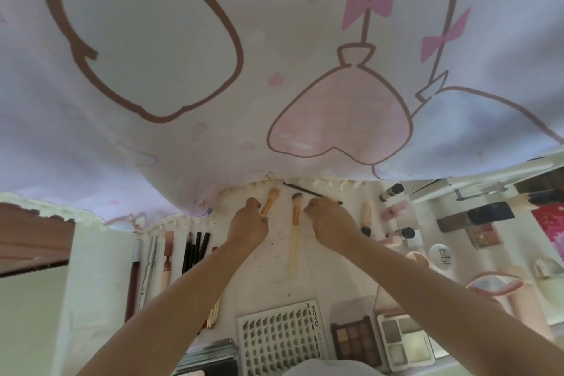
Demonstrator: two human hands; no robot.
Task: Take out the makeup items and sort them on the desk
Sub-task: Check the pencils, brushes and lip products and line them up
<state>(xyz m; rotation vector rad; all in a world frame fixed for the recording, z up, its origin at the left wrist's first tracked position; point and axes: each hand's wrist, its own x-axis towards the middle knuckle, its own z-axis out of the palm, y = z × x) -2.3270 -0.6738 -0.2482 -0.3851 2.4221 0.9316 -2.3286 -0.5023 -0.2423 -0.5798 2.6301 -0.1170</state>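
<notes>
Brushes lie on the white desk (265, 265) under a printed curtain (183, 85). The left hand (248, 224) pinches the handle of a short gold brush (269, 203); the right hand (331, 221) curls its fingers round a thin black pencil (308, 192). Between the hands lies a long yellow brush (295, 230). Pencils (195, 249) lie in a row to the left, palettes (355, 340) near the front edge.

I'm at home, in my bedroom: a cartoon-print curtain (183, 55) with pink bows hangs over my white table (268, 268), where brushes (295, 217), lip pencils (195, 250) and eyeshadow palettes (355, 340) lie
</notes>
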